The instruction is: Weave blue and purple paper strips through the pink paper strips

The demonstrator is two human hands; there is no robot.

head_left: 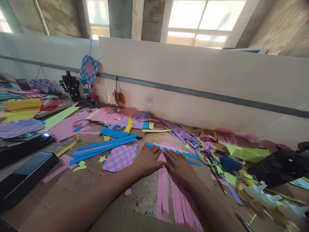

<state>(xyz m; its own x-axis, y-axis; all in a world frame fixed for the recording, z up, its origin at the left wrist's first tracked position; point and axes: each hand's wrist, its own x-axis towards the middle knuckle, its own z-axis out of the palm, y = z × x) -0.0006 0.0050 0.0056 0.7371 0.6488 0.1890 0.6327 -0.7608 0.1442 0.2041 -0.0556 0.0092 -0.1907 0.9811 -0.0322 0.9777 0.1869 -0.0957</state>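
Pink paper cut into long strips point(162, 193) hangs toward me over the table, joined at its far end. Blue paper strips point(193, 156) cross the pink ones near that end. My left hand point(149, 159) lies on the left part of the crossing with its fingers spread. Right beside it my right hand point(178, 163) rests flat over the pink and blue strips, fingers apart. The thumbs nearly meet. A purple and pink checkered woven piece point(120, 158) lies left of my left hand. Loose blue strips point(106, 149) are just beyond it.
Many paper scraps point(188, 133) and a roll of clear tape point(207, 158) lie at the back right. A black bag point(277, 166) and white paint pots point(267, 195) stand at the right. Two dark phone-like objects point(26, 180) lie left. A white panel point(193, 71) rises behind.
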